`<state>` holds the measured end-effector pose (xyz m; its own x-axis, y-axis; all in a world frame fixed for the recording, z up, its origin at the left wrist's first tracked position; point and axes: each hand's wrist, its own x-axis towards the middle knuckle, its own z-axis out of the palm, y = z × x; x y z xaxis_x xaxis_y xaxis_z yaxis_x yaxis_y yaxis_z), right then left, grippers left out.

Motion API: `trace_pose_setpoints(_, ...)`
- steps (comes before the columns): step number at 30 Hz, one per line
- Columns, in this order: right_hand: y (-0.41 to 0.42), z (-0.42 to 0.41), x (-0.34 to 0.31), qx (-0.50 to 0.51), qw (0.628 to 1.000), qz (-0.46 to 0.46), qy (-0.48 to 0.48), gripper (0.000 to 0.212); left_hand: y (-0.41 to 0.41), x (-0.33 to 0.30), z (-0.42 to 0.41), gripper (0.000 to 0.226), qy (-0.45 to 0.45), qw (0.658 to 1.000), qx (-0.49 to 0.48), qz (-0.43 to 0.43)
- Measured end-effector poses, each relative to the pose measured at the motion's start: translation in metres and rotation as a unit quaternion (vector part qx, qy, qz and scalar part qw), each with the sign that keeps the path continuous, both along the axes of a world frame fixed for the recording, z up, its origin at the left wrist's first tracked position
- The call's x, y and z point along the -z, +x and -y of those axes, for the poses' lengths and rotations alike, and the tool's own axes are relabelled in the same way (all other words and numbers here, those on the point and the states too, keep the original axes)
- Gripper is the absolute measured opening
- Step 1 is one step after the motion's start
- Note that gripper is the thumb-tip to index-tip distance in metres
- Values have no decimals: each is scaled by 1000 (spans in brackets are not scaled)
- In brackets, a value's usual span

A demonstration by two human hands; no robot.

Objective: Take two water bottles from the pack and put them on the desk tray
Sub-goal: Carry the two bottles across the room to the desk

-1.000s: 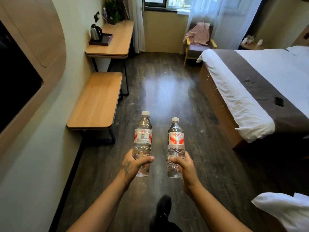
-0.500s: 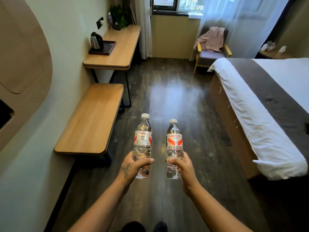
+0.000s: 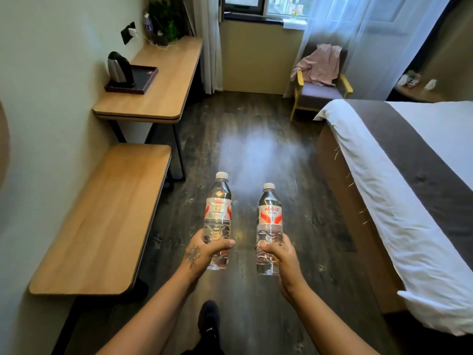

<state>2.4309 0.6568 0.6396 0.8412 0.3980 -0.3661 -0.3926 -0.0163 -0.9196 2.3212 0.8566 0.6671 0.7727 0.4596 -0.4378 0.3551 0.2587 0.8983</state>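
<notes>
Clear bottles (image 3: 217, 216) (red-and-white labels, white caps), dark tray (image 3: 143, 80).

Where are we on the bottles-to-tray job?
Done: both bottles are out of the pack, which isn't in view. In hand: left hand grips one bottle, right hand the other bottle, both upright. Left: reach the desk and set both on the tray beside the kettle.

Two bottles held out front, room laid out around them

Left bottle (image 3: 217, 219) is gripped left of right bottle (image 3: 269, 226); tray (image 3: 143, 80) is set on desk (image 3: 163, 93), far ahead-left; bed (image 3: 409, 175) is placed right.
</notes>
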Motion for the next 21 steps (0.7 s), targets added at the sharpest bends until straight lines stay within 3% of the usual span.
trace_pose_setpoints(9, 154, -110, -15, 47, 999, -6, 1, 52, 170, -3, -115, 83, 7, 999, 26, -26)
trace_pose_setpoints(21, 389, -214, -9, 15, 1000, -4, 13, 76, 396, 2, -216, 87, 17, 999, 4, -34)
